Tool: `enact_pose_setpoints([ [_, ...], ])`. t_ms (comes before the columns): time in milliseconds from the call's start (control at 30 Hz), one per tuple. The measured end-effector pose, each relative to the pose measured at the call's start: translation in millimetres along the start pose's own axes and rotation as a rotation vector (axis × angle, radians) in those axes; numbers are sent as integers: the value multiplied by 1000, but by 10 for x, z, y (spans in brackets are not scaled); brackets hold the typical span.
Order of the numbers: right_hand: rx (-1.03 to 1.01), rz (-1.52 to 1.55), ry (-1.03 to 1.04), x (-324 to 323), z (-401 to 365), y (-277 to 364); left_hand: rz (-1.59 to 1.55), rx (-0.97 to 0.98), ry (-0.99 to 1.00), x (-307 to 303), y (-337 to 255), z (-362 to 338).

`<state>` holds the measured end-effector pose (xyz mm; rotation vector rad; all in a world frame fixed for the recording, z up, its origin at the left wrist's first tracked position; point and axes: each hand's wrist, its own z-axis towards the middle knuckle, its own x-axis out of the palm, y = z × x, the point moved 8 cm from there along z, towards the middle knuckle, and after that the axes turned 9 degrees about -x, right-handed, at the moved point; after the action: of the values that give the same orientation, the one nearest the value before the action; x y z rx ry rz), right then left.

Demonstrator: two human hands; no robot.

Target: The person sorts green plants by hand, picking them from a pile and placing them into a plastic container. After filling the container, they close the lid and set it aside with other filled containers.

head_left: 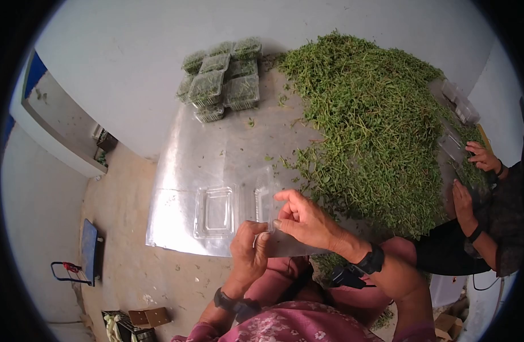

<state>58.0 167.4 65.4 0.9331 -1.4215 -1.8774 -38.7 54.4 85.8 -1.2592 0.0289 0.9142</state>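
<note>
An open, empty clear plastic box (218,210) lies on the metal table (182,148) near its front edge, its two halves side by side. My left hand (250,245) is closed at the front edge of the box, thumb and fingers pinched on its rim. My right hand (307,219) is at the box's right side, index finger stretched out and thumb near the rim; its fingers are apart, with nothing visible between them. A large heap of green stems and leaves (370,125) lies just beyond and to the right of my right hand.
Filled, closed clear boxes (208,88) are stacked at the back left of the table. At the right, a co-worker's hands (483,157) are beside the heap, near more clear boxes (460,102). A blue trolley (90,251) and a crate (128,328) stand on the floor at left.
</note>
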Motion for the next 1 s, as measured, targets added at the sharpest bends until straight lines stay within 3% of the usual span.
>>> enact_pose_setpoints([
  [400,38,3,-57,31,-26,35,71,67,-71,30,-31,-3],
  [1000,133,-102,-57,32,-87,41,-40,-53,-159,-33,0,21],
])
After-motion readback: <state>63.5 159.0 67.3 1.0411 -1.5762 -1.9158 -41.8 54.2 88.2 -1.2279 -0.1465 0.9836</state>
